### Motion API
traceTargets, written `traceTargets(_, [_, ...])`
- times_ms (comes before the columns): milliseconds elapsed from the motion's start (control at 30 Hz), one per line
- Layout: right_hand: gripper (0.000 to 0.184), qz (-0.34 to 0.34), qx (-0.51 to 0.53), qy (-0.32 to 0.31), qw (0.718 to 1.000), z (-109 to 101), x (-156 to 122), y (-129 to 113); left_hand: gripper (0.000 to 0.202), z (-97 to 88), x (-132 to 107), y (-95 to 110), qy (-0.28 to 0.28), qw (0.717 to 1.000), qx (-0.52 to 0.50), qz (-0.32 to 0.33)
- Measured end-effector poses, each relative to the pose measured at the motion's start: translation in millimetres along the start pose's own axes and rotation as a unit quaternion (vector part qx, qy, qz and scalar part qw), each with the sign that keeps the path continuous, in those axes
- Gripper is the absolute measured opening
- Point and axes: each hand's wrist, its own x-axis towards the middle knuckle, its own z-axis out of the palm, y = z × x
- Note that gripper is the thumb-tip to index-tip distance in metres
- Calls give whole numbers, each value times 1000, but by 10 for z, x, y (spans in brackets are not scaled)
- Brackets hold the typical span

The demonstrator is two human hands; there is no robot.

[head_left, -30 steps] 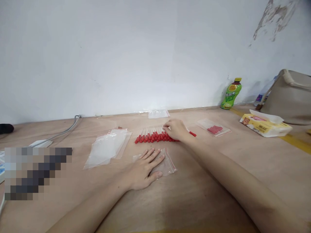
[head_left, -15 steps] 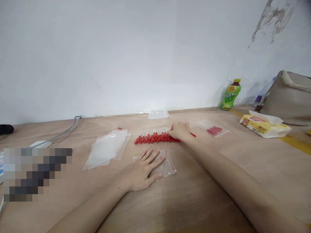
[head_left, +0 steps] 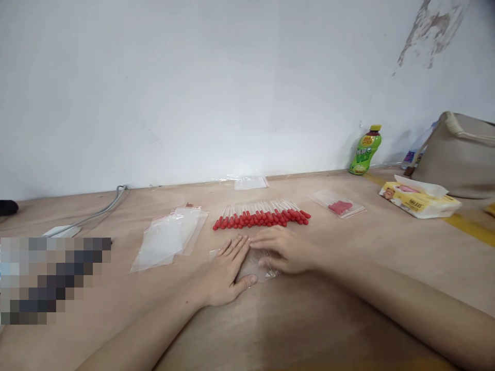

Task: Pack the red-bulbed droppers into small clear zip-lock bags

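My left hand (head_left: 230, 273) lies flat, fingers stretched, on a clear zip bag (head_left: 255, 270) in front of me. Over the right end of that bag hovers or rests my right hand (head_left: 284, 250), slightly blurred, its fingers extended and holding nothing I can see; contact is hard to tell. Just beyond both hands, a row of red-tipped white sticks (head_left: 261, 217) lies side by side, red ends toward me. Farther right, another zip bag (head_left: 339, 206) holds several red-tipped sticks. A fanned stack of zip bags (head_left: 168, 239) is left of the row.
One more bag (head_left: 251, 182) lies by the wall. At the right stand a green drink bottle (head_left: 365, 152), a yellow tissue pack (head_left: 419, 198) and a beige fabric bag (head_left: 454, 157). A grey cable (head_left: 110, 206) runs along the left, near a pixelated patch.
My right hand has left the right part of the stick row and come back toward me, over the bag. My left hand stays on the bag, its fingers closer together.
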Motion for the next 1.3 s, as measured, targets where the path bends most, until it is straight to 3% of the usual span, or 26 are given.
traceTargets(67, [46, -15, -9, -36, 999, 50, -167, -69, 74, -2, -2, 2, -1, 1000, -8, -6])
traceTargets(167, [37, 16, -24, -38, 999, 15, -304, -54, 74, -25, -2, 9, -1, 999, -47, -14])
traceTargets(233, [30, 43, -35, -11, 998, -79, -331, 38, 66, -29, 3, -2, 24, 993, -103, -43])
traceTargets(300, [30, 106, -70, 55, 990, -202, -350, 206, 54, -13, 15, -38, 76, 977, -182, -85])
traceTargets(367, [30, 210, -134, 155, 956, -325, -401, 446, 45, 11, 32, -92, 136, 953, -244, -121])
traceTargets(433, [28, 328, -202, 223, 895, -425, -503, 721, 41, 20, 44, -151, 175, 940, -249, -153])
traceTargets(533, [30, 484, -249, 213, 811, -507, -717, 1074, 40, -16, 36, -221, 179, 940, -203, -209])
traceTargets(633, [43, 558, -241, 149, 780, -505, -898, 1268, 29, -65, 7, -254, 145, 944, -198, -222])
traceTargets(767, [37, 582, -237, 123, 768, -442, -969, 1362, 25, -112, -20, -276, 131, 949, -207, -196])
traceTargets(867, [28, 577, -247, 125, 768, -394, -934, 1380, 25, -221, -46, -397, 190, 935, -195, -226])
traceTargets(967, [21, 572, -239, 126, 775, -361, -899, 1366, 21, -403, -136, -695, 309, 891, -147, -298])
traceTargets(1033, [20, 580, -222, 148, 770, -359, -892, 1348, 19, -494, -237, -962, 356, 847, -75, -388])
traceTargets(1100, [21, 585, -207, 203, 757, -380, -888, 1324, 25, -511, -346, -1227, 332, 818, -32, -468])
traceTargets(1167, [23, 577, -203, 279, 740, -421, -861, 1281, 29, -456, -429, -1447, 271, 812, -17, -516])
traceTargets(1233, [24, 543, -208, 348, 736, -465, -787, 1190, 32, -372, -465, -1598, 247, 814, -18, -525])
traceTargets(1300, [23, 479, -211, 393, 756, -484, -662, 1023, 34, -311, -465, -1679, 240, 818, -19, -522])
